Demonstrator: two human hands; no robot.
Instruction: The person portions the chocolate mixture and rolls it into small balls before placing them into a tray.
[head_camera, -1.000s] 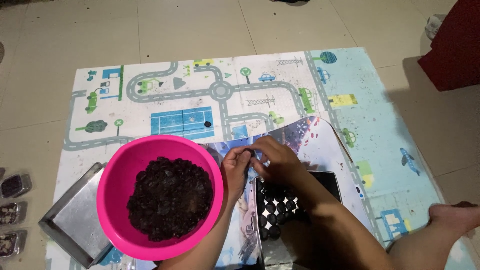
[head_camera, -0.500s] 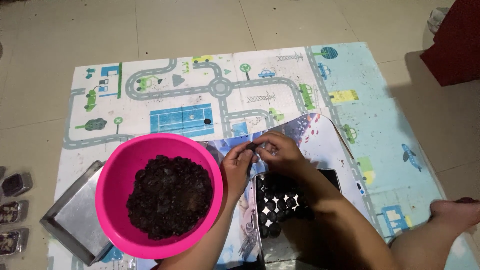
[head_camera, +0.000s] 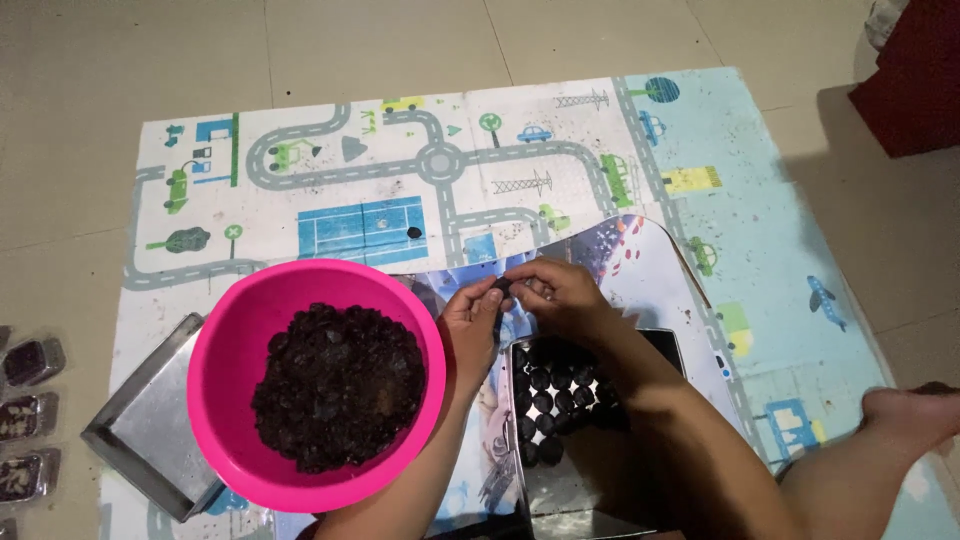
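Note:
My left hand (head_camera: 472, 325) and my right hand (head_camera: 560, 295) meet above a play mat, both pinching one small dark lump (head_camera: 501, 286) between their fingertips. Just left of them stands a pink bowl (head_camera: 235, 350) filled with a dark crumbly mass (head_camera: 338, 385). Under my right forearm lies a metal tray (head_camera: 560, 500) holding several dark round balls (head_camera: 548, 385) in rows.
An empty metal tray (head_camera: 140, 420) is tucked under the bowl's left side. The road-pattern play mat (head_camera: 400, 180) covers the tiled floor. Small filled packets (head_camera: 30, 360) lie at the left edge. A bare knee (head_camera: 900, 415) shows at the right, a dark red object (head_camera: 915, 75) top right.
Both hands stayed together above the tray, working the small dark lump between the fingertips. The view shifted slightly. The bowl and trays did not move.

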